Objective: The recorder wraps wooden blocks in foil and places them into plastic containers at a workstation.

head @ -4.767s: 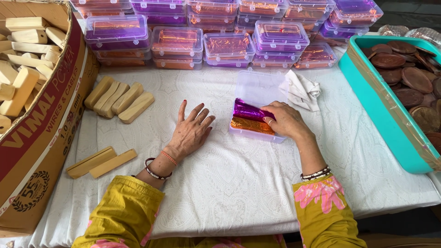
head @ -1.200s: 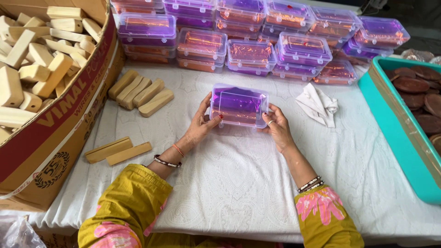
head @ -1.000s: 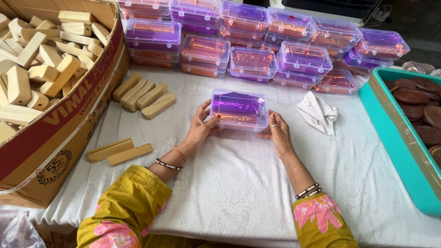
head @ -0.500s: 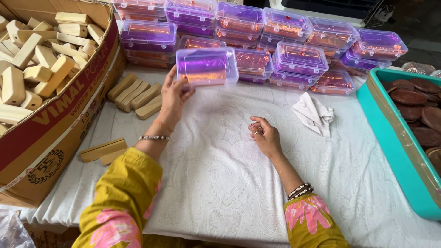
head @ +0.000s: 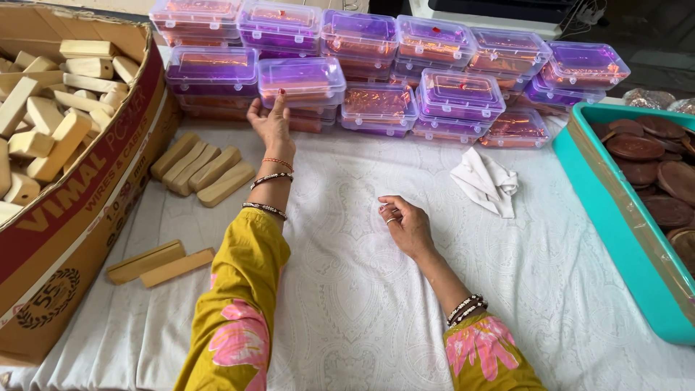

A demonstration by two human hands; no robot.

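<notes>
Left hand point(head: 269, 123) at purple box point(head: 302, 80), white tablecloth point(head: 347, 289), cardboard carton point(head: 79, 217)

Glossy clear plastic box point(head: 302, 78), matt tablecloth point(head: 347, 289)

White patterned tablecloth point(head: 347, 304) over table; dark area beyond far edge, possibly floor; daylight.

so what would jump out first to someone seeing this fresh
The stacked clear purple boxes along the table's far edge, where the left hand rests on one box. Next, the big cardboard carton of pale wooden blocks at left, and the teal tray of brown discs at right.
</notes>
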